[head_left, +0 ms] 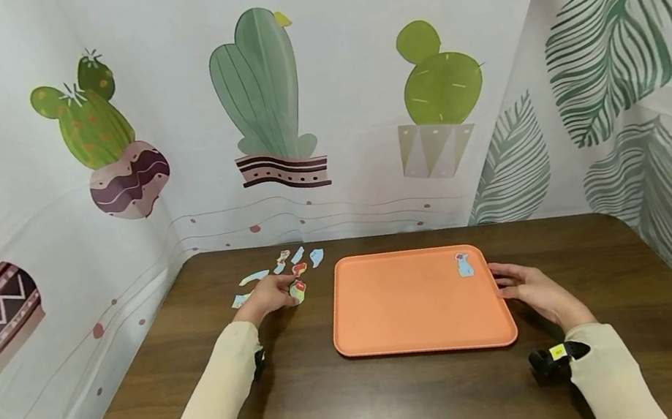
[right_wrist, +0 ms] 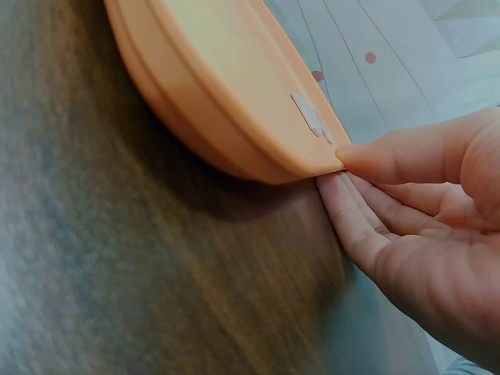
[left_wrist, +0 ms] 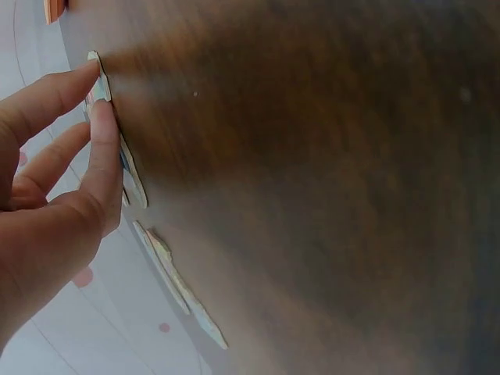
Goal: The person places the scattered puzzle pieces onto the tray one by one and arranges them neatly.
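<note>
Item: flat cut-out piece with red marking [head_left: 298,290], lying on the dark wooden tabletop [head_left: 370,411] just left of the orange tray [head_left: 415,304]. It sits at the fingertips of the left hand [head_left: 270,297]. In the left wrist view, thumb and forefinger pinch the piece's thin edge [left_wrist: 100,78]; the other fingers [left_wrist: 47,168] curl loosely behind.

Relation: the piece lies directly ahead of the left hand, on the side toward the tray. The left hand is the nearer by far; the right is well apart, across the tray's full width.

Adjacent: several more pale cut-out pieces [head_left: 282,267] scattered on the tabletop just beyond and left of the left hand, near the back edge.

Tray: long axis runs left to right. One blue cut-out piece [head_left: 465,265] lies flat in its far right corner.

Right hand [head_left: 532,289]: rests at the tray's right rim [right_wrist: 312,160], thumb tip on the rim's top edge, straight fingers against the tabletop below; a steadying touch, not a full grip.

Surround: cactus-print cloth backdrop [head_left: 265,103] behind, leaf-print cloth on the right.
</note>
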A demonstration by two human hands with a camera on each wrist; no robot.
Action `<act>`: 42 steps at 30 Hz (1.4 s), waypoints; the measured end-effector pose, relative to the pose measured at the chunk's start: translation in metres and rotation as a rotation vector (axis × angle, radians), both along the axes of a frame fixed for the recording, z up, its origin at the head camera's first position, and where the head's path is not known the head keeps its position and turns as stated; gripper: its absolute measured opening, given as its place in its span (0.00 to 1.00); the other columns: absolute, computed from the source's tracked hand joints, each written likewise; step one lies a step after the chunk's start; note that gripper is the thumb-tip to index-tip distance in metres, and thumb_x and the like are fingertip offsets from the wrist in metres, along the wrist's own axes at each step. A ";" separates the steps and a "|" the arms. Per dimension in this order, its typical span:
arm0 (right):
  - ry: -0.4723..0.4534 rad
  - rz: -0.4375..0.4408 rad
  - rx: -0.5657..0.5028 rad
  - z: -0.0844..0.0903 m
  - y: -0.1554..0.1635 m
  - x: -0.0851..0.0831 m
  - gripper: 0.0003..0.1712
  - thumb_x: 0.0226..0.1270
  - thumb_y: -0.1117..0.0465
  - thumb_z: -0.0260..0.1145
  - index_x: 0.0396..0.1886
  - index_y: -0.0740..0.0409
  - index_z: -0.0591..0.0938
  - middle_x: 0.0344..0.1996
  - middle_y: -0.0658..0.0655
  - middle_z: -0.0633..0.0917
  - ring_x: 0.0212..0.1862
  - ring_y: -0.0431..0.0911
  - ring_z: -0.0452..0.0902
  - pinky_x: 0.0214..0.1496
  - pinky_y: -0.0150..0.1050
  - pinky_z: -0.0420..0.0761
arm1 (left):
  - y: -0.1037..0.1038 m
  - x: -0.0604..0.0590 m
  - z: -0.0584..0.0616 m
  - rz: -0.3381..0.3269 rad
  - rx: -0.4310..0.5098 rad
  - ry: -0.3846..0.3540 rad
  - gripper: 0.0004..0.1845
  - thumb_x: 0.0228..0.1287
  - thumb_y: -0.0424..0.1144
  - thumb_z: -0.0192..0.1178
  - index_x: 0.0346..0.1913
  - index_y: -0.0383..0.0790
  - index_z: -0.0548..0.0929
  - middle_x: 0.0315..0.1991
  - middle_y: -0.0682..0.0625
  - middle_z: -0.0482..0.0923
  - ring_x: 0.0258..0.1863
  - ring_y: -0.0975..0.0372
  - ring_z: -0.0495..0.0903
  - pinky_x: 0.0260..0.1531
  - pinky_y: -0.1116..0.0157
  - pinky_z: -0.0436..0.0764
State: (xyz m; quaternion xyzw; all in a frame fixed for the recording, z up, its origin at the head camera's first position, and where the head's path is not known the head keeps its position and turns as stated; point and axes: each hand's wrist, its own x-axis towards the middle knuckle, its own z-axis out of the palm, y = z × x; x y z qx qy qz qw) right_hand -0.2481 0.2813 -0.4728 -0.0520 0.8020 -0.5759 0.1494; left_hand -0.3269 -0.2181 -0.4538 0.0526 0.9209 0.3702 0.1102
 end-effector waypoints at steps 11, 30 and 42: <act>-0.001 -0.004 -0.006 -0.001 0.000 0.000 0.37 0.70 0.68 0.59 0.73 0.71 0.53 0.70 0.74 0.56 0.68 0.66 0.58 0.64 0.52 0.72 | 0.002 -0.001 0.002 -0.010 -0.022 0.017 0.31 0.49 0.25 0.70 0.60 0.30 0.76 0.36 0.40 0.75 0.31 0.57 0.71 0.27 0.67 0.73; -0.020 -0.011 -0.006 -0.002 0.000 0.000 0.38 0.70 0.68 0.59 0.74 0.70 0.53 0.71 0.74 0.55 0.69 0.66 0.57 0.66 0.54 0.69 | 0.011 0.003 0.005 0.008 0.019 0.110 0.24 0.51 0.17 0.63 0.53 0.32 0.74 0.25 0.44 0.69 0.20 0.60 0.68 0.21 0.67 0.74; -0.011 0.001 -0.036 -0.001 0.000 0.001 0.38 0.70 0.69 0.58 0.74 0.71 0.52 0.71 0.74 0.55 0.68 0.66 0.57 0.62 0.48 0.75 | 0.013 -0.003 0.007 0.101 0.422 -0.104 0.22 0.61 0.17 0.53 0.59 0.27 0.69 0.29 0.43 0.72 0.27 0.57 0.80 0.36 0.55 0.86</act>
